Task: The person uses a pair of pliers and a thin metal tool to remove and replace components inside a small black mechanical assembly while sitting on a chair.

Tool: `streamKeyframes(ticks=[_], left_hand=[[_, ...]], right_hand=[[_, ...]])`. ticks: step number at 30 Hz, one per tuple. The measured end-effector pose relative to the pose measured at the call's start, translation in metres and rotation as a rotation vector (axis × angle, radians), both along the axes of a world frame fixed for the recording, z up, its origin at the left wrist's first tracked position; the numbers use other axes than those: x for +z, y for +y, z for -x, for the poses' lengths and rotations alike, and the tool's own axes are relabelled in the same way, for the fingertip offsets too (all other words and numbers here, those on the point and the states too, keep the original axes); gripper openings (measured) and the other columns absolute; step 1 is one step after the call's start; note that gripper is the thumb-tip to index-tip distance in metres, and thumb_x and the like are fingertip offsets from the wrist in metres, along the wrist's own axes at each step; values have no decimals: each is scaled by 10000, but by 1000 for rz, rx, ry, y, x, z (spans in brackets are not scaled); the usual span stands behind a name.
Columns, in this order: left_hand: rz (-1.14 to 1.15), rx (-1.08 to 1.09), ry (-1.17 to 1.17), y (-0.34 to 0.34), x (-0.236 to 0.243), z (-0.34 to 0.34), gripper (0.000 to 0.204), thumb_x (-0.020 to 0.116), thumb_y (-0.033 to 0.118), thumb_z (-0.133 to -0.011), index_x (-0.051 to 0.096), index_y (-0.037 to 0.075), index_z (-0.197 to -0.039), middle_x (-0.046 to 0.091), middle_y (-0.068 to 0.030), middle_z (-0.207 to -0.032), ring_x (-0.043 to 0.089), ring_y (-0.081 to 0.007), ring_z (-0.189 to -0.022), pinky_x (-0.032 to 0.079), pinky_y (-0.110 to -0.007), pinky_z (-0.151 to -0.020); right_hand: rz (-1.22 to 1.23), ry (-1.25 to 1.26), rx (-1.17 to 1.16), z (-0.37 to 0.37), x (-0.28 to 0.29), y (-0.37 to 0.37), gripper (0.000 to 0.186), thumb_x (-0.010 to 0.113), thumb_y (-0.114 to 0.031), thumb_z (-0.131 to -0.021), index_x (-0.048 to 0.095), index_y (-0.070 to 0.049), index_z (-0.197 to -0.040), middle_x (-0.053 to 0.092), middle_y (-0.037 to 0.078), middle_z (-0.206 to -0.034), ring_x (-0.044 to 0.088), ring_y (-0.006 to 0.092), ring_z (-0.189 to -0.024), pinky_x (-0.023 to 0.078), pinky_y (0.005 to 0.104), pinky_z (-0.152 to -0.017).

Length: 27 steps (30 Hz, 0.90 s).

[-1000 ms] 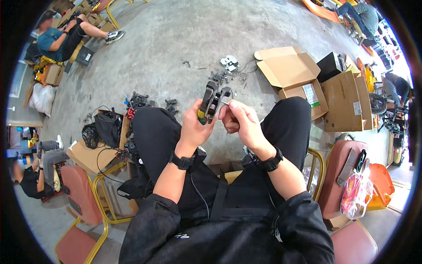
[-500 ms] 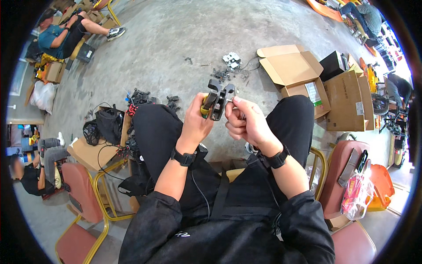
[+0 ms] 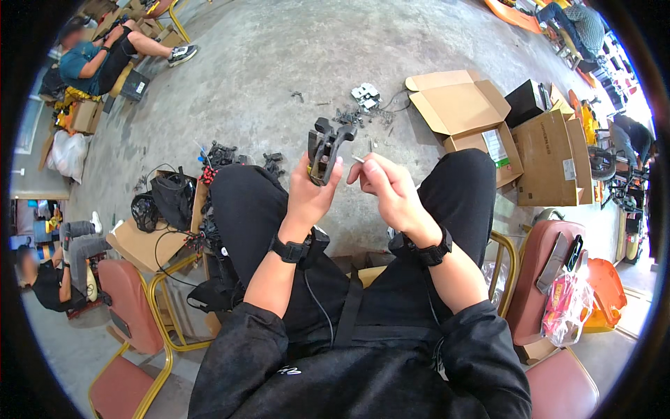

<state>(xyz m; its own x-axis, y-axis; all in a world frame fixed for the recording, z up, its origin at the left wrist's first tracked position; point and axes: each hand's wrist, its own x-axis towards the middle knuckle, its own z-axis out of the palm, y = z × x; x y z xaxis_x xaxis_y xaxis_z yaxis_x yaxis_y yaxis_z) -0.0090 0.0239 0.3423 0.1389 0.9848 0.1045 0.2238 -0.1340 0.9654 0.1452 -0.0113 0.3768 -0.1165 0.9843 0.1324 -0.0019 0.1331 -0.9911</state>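
My left hand (image 3: 310, 202) is closed around a black two-pronged mechanical part (image 3: 328, 148), held upright above the gap between my knees. A bit of yellow shows at its lower left side; how the part is built inside cannot be made out. My right hand (image 3: 392, 190) is at its right, fingers curled, pinching a short, thin metal rod (image 3: 358, 159) between thumb and forefinger. The rod's tip points toward the black part, with a small gap between them.
Small dark parts (image 3: 349, 117) and a white-grey part (image 3: 366, 96) lie on the floor ahead. An open cardboard box (image 3: 460, 112) stands to the right. Black parts and cables fill a carton (image 3: 150, 241) at left. Chairs (image 3: 129, 300) flank me; other people sit farther off.
The black part in my left hand has shifted left and turned, its prongs now spread toward the right. My right hand has drawn apart from it, exposing the metal rod.
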Motion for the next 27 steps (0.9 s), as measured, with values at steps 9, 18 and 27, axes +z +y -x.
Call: streamKeyframes(ticks=[9, 18, 27], left_hand=[[-325, 1, 80, 1, -4, 3, 263, 638, -12, -702, 498, 35, -920, 552, -77, -786, 539, -213, -683, 446, -290, -645], [-856, 43, 50, 19, -13, 10, 317, 659, -67, -688, 488, 28, -937, 563, -116, -877, 567, -300, -813, 461, -380, -731], [-857, 40, 0, 17, -14, 10, 302, 661, -82, -690, 492, 34, -912, 559, -120, -857, 571, -294, -809, 466, -367, -714]], right_hand=[[352, 637, 337, 3, -2, -1, 429, 355, -352, -965, 516, -7, -768, 284, -15, -498, 268, 107, -468, 264, 260, -474], [631, 962, 725, -9, 5, -2, 403, 372, -322, -964, 538, -12, -766, 244, -48, -479, 229, 76, -418, 218, 249, -406], [413, 495, 456, -4, 17, -12, 331, 392, -253, -974, 572, -15, -830, 350, -50, -541, 311, 70, -463, 260, 221, -443]])
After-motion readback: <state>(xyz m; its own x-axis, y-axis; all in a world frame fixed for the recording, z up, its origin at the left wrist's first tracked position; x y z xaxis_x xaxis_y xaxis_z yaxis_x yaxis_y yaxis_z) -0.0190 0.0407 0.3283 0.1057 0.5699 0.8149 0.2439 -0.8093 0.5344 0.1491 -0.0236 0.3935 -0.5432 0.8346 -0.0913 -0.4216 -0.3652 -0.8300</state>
